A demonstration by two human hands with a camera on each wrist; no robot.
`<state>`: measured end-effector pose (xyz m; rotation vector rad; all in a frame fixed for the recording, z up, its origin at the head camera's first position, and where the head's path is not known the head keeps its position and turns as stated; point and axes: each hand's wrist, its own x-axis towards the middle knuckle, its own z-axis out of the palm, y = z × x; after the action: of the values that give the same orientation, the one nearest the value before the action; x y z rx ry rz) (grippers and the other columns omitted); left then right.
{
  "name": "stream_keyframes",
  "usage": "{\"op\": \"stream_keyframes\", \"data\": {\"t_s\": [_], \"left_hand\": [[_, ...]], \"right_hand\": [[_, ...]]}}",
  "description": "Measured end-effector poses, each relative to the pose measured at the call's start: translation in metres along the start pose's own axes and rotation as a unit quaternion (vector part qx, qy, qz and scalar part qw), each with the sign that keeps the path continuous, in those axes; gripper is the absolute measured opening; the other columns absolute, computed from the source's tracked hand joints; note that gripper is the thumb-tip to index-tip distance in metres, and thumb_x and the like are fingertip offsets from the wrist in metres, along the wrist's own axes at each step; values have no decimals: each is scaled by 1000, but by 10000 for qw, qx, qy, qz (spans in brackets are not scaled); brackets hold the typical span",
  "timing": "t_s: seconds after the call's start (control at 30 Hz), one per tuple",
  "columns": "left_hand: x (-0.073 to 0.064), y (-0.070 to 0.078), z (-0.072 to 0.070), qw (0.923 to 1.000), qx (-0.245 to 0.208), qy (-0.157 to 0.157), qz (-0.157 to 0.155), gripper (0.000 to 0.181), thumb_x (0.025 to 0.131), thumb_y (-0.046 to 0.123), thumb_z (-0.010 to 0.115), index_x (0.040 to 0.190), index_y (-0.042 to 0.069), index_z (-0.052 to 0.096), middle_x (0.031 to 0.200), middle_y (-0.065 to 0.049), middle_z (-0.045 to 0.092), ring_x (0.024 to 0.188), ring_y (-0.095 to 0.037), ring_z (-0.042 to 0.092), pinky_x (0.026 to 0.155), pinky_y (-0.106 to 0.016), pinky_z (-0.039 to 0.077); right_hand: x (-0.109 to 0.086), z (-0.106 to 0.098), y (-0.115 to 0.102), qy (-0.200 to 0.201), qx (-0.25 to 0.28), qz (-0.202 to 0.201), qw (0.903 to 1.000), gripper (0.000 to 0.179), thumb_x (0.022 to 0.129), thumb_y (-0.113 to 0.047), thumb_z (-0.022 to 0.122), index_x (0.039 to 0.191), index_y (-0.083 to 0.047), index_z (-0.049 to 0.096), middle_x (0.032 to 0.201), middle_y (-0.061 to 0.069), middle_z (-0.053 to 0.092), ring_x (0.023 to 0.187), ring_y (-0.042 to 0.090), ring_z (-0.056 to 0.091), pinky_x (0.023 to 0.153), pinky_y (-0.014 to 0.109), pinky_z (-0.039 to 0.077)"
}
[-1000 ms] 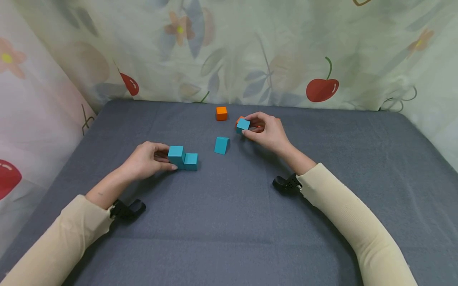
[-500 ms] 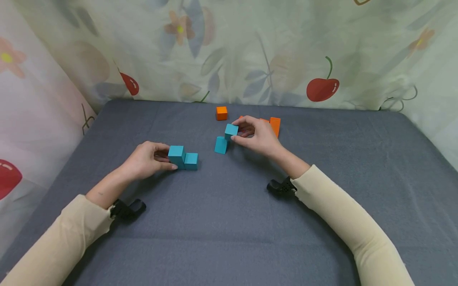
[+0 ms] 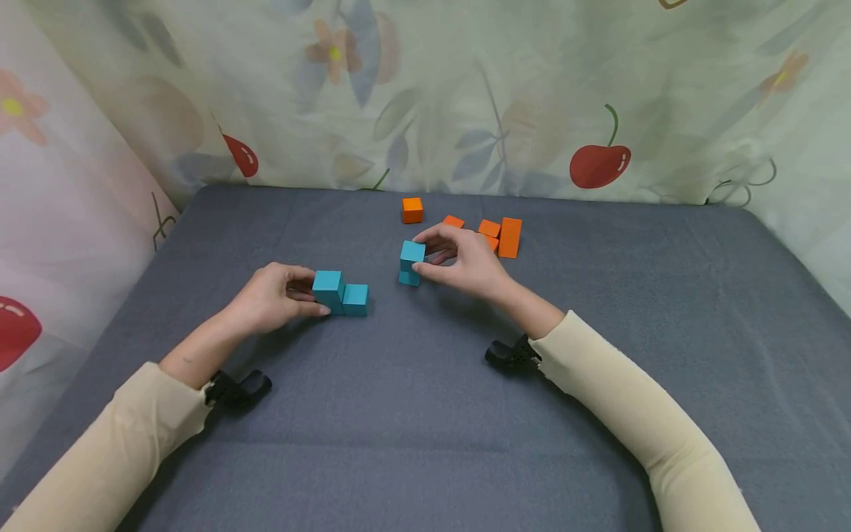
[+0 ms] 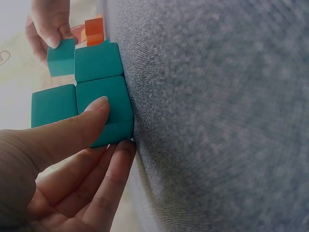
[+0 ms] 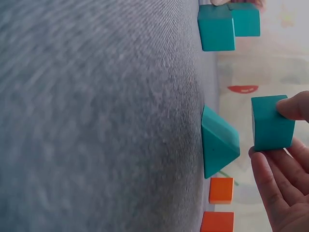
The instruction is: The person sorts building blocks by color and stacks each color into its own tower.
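My left hand (image 3: 271, 297) grips the lower block of a small group of teal blocks (image 3: 328, 292) on the cloth. One block sits on top of the lower one, and a teal cube (image 3: 355, 300) stands beside it on the right. My right hand (image 3: 464, 260) pinches another teal cube (image 5: 273, 123) between thumb and fingers, off the table. In the right wrist view, a teal block with sloping sides (image 5: 219, 143) rests on the cloth, apart from the held cube. From the head view, that cube partly covers the sloping block.
An orange cube (image 3: 412, 210) lies at the back of the grey cloth-covered table (image 3: 425, 384). Several more orange blocks, among them a long one (image 3: 510, 238), lie just beyond my right hand, partly hidden by it. A patterned curtain (image 3: 432, 96) hangs behind the table.
My right hand has carried the teal cube left and nearer, from in front of the orange blocks to over the sloping block. The left hand and its blocks have stayed put.
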<state>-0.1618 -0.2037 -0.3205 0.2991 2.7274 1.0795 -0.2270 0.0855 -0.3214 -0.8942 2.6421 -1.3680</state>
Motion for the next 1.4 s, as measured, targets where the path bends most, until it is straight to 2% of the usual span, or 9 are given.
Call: {"op": "stream_keyframes", "data": {"t_s": [0.33, 0.77, 1.03, 1.4], "left_hand": [[0, 1, 0, 10000, 55, 9, -9, 46, 85, 10, 73, 124, -9, 58, 114, -25, 64, 106, -35, 64, 87, -45, 54], [-1, 1, 0, 9999, 84, -10, 80, 45, 85, 12, 73, 123, -8, 59, 114, -25, 64, 106, -35, 64, 87, -45, 54], [0, 0, 1, 9999, 126, 41, 60, 45, 84, 12, 74, 122, -7, 60, 113, -24, 65, 105, -35, 65, 86, -45, 54], [0, 0, 1, 9999, 107, 38, 39, 44, 84, 12, 74, 122, -7, 60, 112, -24, 66, 103, -34, 66, 86, -45, 54]], "right_hand": [[0, 10, -6, -169, 202, -241, 9994, 37, 84, -15, 74, 117, -5, 63, 110, 11, 68, 94, 20, 67, 84, 33, 56], [2, 26, -13, -380, 375, -572, 9969, 33, 83, -13, 74, 114, -5, 65, 106, 9, 69, 94, 22, 67, 79, 30, 57], [3, 33, -18, -551, 425, -602, 9958, 33, 83, -15, 74, 114, -5, 65, 106, 9, 69, 89, 20, 68, 80, 33, 57], [4, 42, -23, -801, 389, -654, 9939, 34, 83, -17, 75, 113, -6, 65, 105, 8, 69, 86, 14, 68, 80, 31, 57]]}}
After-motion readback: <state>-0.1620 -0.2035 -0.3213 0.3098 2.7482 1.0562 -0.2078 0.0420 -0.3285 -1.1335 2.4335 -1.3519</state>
